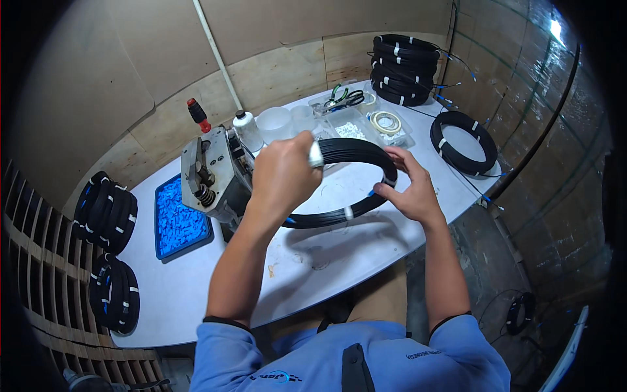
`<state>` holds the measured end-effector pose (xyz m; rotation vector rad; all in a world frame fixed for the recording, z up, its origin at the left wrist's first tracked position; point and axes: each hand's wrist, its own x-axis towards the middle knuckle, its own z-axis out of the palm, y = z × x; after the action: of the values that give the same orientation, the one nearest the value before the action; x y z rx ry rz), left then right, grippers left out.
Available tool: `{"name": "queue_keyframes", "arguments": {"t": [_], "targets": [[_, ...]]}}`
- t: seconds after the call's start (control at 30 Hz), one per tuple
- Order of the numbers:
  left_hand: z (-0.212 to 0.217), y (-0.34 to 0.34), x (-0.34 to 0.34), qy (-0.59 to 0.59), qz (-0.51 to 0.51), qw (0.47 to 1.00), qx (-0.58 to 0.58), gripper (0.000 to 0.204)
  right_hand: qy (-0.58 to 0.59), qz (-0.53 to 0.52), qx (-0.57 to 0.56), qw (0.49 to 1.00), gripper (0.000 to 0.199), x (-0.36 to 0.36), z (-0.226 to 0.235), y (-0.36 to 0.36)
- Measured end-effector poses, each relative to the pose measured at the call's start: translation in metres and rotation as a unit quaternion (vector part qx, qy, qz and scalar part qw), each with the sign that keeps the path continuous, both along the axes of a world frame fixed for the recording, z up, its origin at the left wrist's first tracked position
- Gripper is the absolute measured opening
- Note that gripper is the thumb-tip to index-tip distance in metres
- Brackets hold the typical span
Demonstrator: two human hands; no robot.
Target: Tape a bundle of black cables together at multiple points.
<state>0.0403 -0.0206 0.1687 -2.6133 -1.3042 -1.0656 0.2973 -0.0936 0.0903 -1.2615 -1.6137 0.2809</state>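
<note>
A coil of black cable (349, 147) is held up, tilted, above the white table (294, 261). My left hand (287, 171) is closed at its left side, next to a white piece (315, 155) that looks like tape; its fingertips are partly hidden. The right side of the coil sits in my right hand (413, 189), thumb inside the ring and fingers around the outside. A white band wraps the coil's near side, and a bit of blue shows by my right thumb.
Left of the coil stands a metal machine (219, 173), beside a tray of small blue pieces (179, 219). Tape rolls (385, 123), scissors (349, 99) and tubs lie at the back. A coil stack (405, 68) and single coil (464, 140) sit right; more coils (104, 212) left.
</note>
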Motion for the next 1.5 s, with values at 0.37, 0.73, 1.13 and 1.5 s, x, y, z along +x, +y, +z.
{"name": "queue_keyframes", "arguments": {"t": [0.37,0.73,1.13,1.5], "targets": [[-0.007,0.019,-0.029,-0.105,-0.159,0.971,-0.147,0.042,0.036,-0.005,-0.034,0.999,0.02,-0.013,-0.007,0.032],[-0.078,0.054,-0.05,-0.215,-0.122,0.942,-0.226,0.024,0.05,-0.039,0.035,0.997,0.022,-0.016,-0.023,0.033],[-0.087,0.056,-0.061,-0.258,-0.121,0.932,-0.225,0.029,0.027,-0.044,-0.025,0.998,0.018,-0.024,-0.004,0.028],[-0.173,0.035,-0.062,-0.447,-0.169,0.82,-0.315,0.016,0.067,-0.079,-0.032,0.994,0.015,-0.009,-0.019,0.024]]}}
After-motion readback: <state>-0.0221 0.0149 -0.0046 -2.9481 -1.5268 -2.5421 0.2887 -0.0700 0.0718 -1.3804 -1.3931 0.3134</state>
